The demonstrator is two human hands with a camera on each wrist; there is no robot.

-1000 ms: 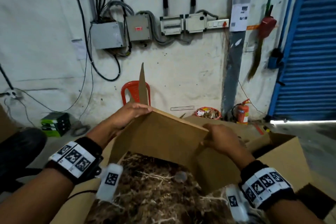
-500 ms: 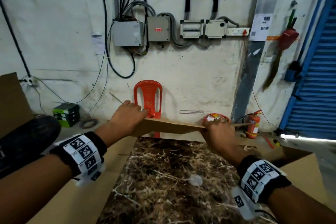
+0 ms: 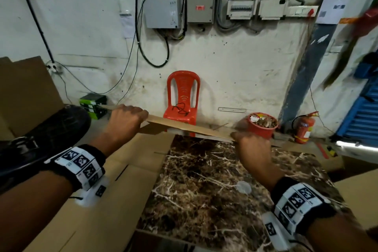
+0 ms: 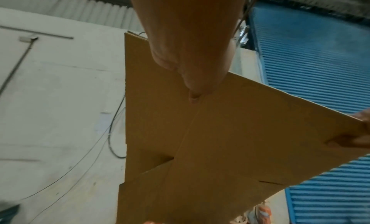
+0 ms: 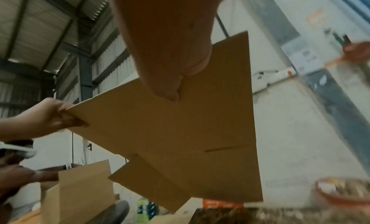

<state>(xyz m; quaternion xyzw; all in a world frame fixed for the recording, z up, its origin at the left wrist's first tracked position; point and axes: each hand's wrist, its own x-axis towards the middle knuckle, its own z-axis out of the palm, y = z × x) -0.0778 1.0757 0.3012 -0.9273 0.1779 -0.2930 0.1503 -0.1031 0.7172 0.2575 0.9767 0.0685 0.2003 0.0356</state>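
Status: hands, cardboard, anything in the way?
Left hand and right hand each grip an end of the flattened cardboard box. Held roughly level above the marble-patterned tabletop. Red plastic chair beyond, apart.

The cardboard sheet (image 3: 188, 129) was up in the air, over the far edge of the stone slab (image 3: 204, 190). The left hand (image 3: 124, 120) held its left end and the right hand (image 3: 253, 149) held its right end. Flat cardboard (image 3: 102, 221) lay just left of the slab. Behind the sheet, a chair (image 3: 182, 96) stood against the wall (image 3: 235, 67). A bucket (image 3: 262, 125) sat right of the chair, and a fire extinguisher (image 3: 304, 129) stood right of the bucket. Small boxes (image 3: 93, 105) were stacked left of the chair. Metal boxes (image 3: 163, 12) hung on the wall above it. A shutter (image 3: 364, 116) was at the far right.
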